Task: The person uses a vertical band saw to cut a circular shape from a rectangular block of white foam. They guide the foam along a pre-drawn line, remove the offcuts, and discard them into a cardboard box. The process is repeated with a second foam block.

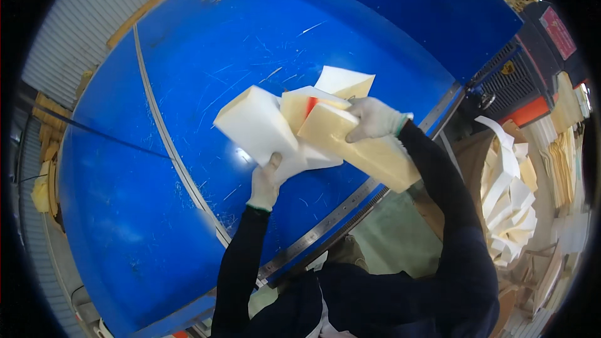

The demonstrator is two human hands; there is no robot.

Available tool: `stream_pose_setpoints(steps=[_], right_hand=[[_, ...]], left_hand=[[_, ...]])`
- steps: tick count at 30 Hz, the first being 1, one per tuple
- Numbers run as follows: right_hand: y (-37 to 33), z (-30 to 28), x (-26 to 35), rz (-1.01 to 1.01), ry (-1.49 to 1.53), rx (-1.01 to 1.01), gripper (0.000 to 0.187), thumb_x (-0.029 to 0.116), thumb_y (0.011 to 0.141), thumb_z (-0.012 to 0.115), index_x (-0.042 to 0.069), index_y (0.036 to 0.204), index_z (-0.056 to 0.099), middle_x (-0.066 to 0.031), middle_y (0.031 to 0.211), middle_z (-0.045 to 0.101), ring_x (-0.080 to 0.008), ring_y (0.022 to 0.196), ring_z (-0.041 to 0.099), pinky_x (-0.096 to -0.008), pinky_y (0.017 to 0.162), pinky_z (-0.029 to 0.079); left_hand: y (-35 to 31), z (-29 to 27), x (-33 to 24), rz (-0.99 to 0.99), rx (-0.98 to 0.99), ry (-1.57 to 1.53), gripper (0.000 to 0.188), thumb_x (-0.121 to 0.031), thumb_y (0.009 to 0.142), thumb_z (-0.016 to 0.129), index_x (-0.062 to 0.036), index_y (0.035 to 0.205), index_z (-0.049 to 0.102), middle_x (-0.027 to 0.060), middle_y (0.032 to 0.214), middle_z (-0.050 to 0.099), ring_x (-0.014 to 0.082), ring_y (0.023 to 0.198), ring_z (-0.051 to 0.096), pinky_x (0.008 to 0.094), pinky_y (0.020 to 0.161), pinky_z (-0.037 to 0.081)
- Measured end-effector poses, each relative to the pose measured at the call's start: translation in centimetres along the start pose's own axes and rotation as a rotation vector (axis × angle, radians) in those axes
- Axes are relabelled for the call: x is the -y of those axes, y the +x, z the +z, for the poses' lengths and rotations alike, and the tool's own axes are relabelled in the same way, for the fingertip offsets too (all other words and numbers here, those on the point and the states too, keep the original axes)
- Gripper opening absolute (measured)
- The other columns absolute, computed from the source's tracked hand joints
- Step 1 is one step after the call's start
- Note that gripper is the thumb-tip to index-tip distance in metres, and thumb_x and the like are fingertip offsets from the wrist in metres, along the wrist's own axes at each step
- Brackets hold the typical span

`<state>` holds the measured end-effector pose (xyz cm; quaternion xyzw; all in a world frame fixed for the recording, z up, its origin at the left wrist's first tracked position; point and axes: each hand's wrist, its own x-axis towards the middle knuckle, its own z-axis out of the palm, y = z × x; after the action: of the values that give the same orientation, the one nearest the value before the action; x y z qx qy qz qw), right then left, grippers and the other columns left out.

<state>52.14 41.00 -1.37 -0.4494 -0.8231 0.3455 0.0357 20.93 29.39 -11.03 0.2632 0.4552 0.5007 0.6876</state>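
My left hand (265,181), in a pale work glove, is closed on the near end of a white foam piece (253,119), the thumb lying on top. In my gloved right hand (375,119) is a cream foam slab (357,146), gripped by its upper edge and reaching past the table's front edge. Between the hands, partly covered, lies another cream foam piece (294,106) with a red mark (311,106) beside it. Farther back, a white folded-looking foam piece (341,80) rests on the blue table (200,75). The pieces overlap, so their exact number is hard to tell.
Metal strips run along the table's front edge (335,216) and across its left part (166,131). A box of white foam offcuts (510,197) stands on the floor at the right. Behind it is a dark machine (516,75) with orange trim.
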Motion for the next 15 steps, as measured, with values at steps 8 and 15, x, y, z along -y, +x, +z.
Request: stream_pose_setpoints(steps=[8,15], right_hand=[[4.4,-6.6,-7.4,0.002,0.086,0.093,0.076,0.037,0.068,0.088,0.008,0.135,0.064,-0.0368,0.162,0.011,-0.0403,0.147,0.035,-0.0403,0.117,0.035],[8.4,-3.8,-16.0,0.102,0.379,-0.145,0.056,0.036,0.07,0.083,0.008,0.118,0.072,-0.0215,0.122,0.069,-0.0318,0.105,0.069,-0.0379,0.09,0.055]], left_hand=[[-2.2,1.1,2.2,-0.047,-0.25,-0.044,0.05,-0.03,0.095,0.074,0.0045,0.128,0.059,0.0146,0.118,0.066,0.0239,0.103,0.068,0.0356,0.085,0.059],[-2.3,-0.5,4.9,-0.138,-0.244,0.068,0.068,-0.04,0.097,0.068,0.0108,0.137,0.048,0.0197,0.131,0.061,0.0304,0.115,0.066,0.0422,0.093,0.059]])
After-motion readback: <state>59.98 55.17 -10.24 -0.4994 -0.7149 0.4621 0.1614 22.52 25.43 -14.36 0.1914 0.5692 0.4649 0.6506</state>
